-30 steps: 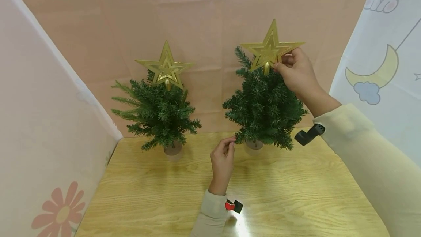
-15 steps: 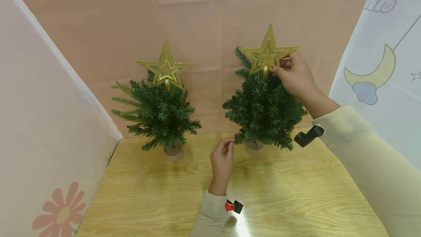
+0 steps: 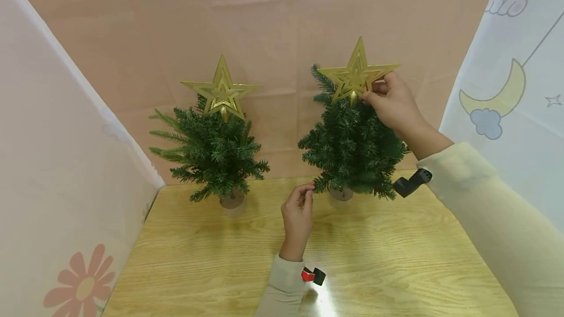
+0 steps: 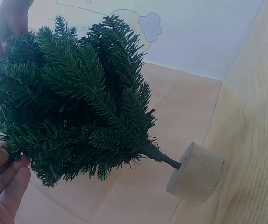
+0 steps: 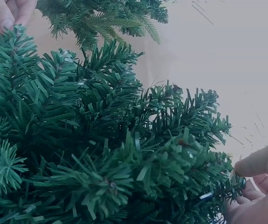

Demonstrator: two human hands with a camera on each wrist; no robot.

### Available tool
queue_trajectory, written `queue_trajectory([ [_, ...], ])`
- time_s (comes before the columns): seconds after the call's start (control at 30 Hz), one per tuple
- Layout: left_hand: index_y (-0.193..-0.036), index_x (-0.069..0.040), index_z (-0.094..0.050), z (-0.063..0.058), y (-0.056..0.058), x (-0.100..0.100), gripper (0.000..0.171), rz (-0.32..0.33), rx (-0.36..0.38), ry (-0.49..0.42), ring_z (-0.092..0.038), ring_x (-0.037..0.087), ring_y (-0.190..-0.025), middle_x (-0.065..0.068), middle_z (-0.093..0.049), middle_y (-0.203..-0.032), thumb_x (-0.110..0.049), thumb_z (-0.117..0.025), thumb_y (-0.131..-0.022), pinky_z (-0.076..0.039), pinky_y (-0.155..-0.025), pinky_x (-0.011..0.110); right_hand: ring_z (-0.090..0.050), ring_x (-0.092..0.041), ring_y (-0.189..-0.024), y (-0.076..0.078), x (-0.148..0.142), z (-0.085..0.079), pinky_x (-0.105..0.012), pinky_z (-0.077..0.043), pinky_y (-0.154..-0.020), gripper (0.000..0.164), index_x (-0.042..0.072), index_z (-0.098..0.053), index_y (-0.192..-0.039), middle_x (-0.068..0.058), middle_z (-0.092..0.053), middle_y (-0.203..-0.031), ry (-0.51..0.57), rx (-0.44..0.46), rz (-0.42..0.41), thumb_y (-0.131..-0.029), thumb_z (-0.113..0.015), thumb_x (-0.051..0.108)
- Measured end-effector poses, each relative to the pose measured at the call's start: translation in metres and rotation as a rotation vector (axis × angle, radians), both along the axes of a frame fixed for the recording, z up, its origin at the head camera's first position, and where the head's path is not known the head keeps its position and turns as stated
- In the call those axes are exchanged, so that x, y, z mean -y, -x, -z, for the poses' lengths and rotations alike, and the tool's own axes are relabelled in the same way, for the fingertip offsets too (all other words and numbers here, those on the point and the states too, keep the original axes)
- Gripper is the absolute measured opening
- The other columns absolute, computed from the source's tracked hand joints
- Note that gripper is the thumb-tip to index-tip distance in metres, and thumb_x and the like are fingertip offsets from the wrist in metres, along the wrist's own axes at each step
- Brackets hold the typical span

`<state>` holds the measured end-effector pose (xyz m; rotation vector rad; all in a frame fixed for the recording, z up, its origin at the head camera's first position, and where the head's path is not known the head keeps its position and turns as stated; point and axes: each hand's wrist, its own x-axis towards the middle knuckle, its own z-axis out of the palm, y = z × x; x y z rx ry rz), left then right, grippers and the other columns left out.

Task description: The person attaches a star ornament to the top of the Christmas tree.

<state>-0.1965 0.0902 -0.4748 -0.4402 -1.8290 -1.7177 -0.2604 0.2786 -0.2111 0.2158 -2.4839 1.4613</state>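
My right hand [image 3: 393,101] pinches a gold star topper [image 3: 358,76] by its lower right side, at the top of the right small Christmas tree [image 3: 352,146]. The star's stem meets the upper branches; how far it sits on the tip is hidden. Low at the same tree's left side, my left hand [image 3: 298,212] pinches the end of a branch between thumb and fingers. The left wrist view shows that tree's round wooden base [image 4: 195,173] on the table. In the right wrist view, my right hand [image 5: 260,186] is partly hidden by needles.
To the left, another small tree [image 3: 220,153] carries its own gold star topper [image 3: 223,91]. Both trees stand toward the back of the wooden table [image 3: 198,258], before a pink cloth backdrop [image 3: 264,23]. Printed cloth walls flank the table on both sides.
My right hand has lowered the star and shifted it slightly left, bringing its stem down into the right tree's top. The left hand keeps its place on the branch.
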Motion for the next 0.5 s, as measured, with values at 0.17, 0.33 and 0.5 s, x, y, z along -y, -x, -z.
queue_trajectory([
  [0.17,-0.107,-0.006,-0.067,-0.0007,-0.0015,0.0001,0.014,0.002,0.015,0.000,-0.068,0.017,-0.101,0.006,-0.069,-0.113,-0.010,-0.056,-0.100,-0.056,-0.083,0.027,-0.054,-0.029,-0.118,0.0003,-0.0023,-0.0008,-0.038,-0.048,-0.099,0.048,0.003,-0.030,-0.145,-0.025,-0.046,-0.139,0.021,0.016,-0.011,-0.102,-0.048,0.011],
  [0.33,-0.107,-0.007,-0.068,-0.0008,-0.0012,-0.0005,0.014,-0.002,0.005,0.001,-0.068,0.018,-0.101,0.006,-0.069,-0.113,-0.009,-0.056,-0.099,-0.057,-0.083,0.027,-0.052,-0.027,-0.119,-0.0001,-0.0045,-0.0020,-0.041,-0.046,-0.100,0.050,0.004,-0.030,-0.146,-0.023,-0.046,-0.137,0.048,0.013,-0.019,-0.101,-0.051,0.013],
  [0.5,-0.107,-0.008,-0.068,0.0008,-0.0004,-0.0016,0.014,-0.014,-0.007,0.004,-0.069,0.018,-0.099,0.006,-0.070,-0.112,-0.009,-0.056,-0.099,-0.057,-0.081,0.028,-0.052,-0.023,-0.119,-0.0036,-0.0061,-0.0028,-0.041,-0.044,-0.101,0.041,0.008,-0.037,-0.136,-0.009,-0.051,-0.125,0.063,-0.001,-0.010,-0.101,-0.054,0.020],
])
